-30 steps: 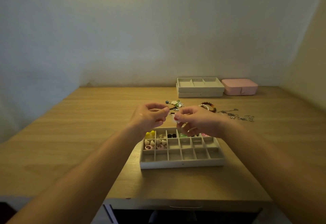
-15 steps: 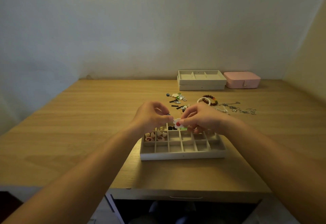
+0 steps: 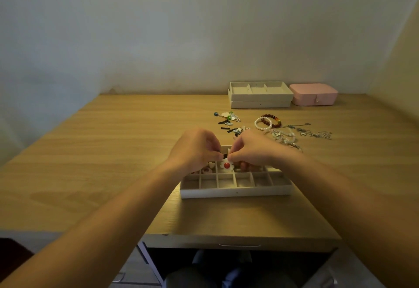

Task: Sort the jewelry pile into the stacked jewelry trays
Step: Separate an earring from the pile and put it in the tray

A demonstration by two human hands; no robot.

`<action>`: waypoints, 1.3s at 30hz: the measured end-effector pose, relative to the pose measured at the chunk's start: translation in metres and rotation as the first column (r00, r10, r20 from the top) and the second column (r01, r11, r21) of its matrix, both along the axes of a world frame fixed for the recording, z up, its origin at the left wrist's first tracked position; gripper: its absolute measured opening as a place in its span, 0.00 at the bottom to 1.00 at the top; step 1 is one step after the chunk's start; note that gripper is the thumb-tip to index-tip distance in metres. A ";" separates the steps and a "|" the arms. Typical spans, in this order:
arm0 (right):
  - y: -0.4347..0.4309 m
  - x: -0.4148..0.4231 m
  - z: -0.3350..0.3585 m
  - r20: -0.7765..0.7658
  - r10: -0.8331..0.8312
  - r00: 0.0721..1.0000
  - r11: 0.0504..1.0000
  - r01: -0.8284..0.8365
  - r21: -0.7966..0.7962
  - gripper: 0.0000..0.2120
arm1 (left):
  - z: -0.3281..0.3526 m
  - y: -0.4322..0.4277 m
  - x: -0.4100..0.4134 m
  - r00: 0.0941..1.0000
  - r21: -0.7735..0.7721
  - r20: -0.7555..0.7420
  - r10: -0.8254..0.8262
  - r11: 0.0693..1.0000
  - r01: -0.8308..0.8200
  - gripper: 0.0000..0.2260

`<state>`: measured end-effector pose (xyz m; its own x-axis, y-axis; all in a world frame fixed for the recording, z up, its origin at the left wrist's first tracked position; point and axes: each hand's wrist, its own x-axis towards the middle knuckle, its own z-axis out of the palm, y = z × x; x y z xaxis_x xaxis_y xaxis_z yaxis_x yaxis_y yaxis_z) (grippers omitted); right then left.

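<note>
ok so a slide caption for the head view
Sorting jewelry: left hand and right hand pinch a white flower piece over the divided tray, jewelry pile beyond.

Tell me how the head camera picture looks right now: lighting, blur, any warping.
Head view: dim, warm light, no glare. Head view: wide-angle bending slants the side walls and the desk edges. Head view: the jewelry pile is too soft to tell small pieces apart, while the flower piece, pinched by the left hand and right hand over the tray, reads clearly.

Wooden table [image 3: 113, 151], divided tray [image 3: 235, 192] near, stacked trays [image 3: 260, 104] and pink box [image 3: 314, 94] far, jewelry pile [image 3: 268, 115] between
</note>
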<state>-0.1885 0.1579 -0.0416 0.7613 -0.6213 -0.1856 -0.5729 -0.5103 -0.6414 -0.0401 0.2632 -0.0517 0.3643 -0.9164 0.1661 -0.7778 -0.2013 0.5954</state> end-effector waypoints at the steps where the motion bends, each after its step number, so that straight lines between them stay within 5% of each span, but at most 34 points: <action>1: 0.002 0.001 0.000 -0.010 0.003 1.000 1.000 -0.003 -0.027 0.05 | -0.001 0.000 0.000 1.000 0.004 0.012 0.004 1.000 -0.004 0.07; 12: 0.009 0.012 -0.008 -0.045 -0.008 0.999 0.974 -0.003 -0.227 0.03 | -0.008 0.001 0.003 1.000 0.025 -0.005 0.007 1.000 -0.007 0.09; 25: 0.012 0.004 -0.006 -0.095 0.093 0.991 0.970 -0.111 -0.217 0.11 | -0.012 0.000 -0.003 1.000 0.040 -0.024 -0.016 0.999 0.017 0.08; 39: 0.001 -0.005 -0.009 0.056 -0.013 0.998 0.987 0.022 -0.159 0.09 | -0.009 -0.005 -0.018 0.955 0.138 0.286 0.080 0.983 -0.124 0.07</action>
